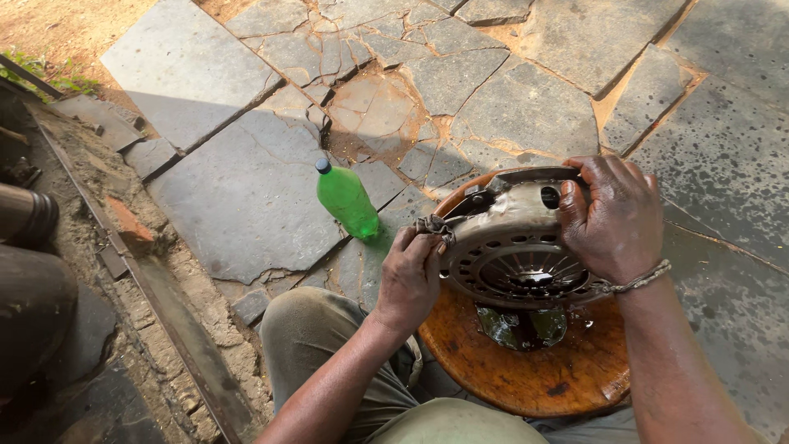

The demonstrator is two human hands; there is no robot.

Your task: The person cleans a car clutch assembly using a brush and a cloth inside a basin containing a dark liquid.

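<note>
Fingers of the right hand (610, 215) are being wrapped over the upper rim of a clutch pressure plate (514, 247), which is being held tilted on a round wooden stool top (526, 370). The left hand (408, 279) is being closed on a grimy rag (433, 227), pressed to the plate's left edge. Item judged: steel, heavy, rigid, not fragile, probably greasy and slippery; spring fingers at centre possibly sharp. Hold is best being taken at the outer rim, both sides. Adjacent: green plastic bottle (348, 200), standing upright on stone paving (246, 189), apart from the stool.
</note>
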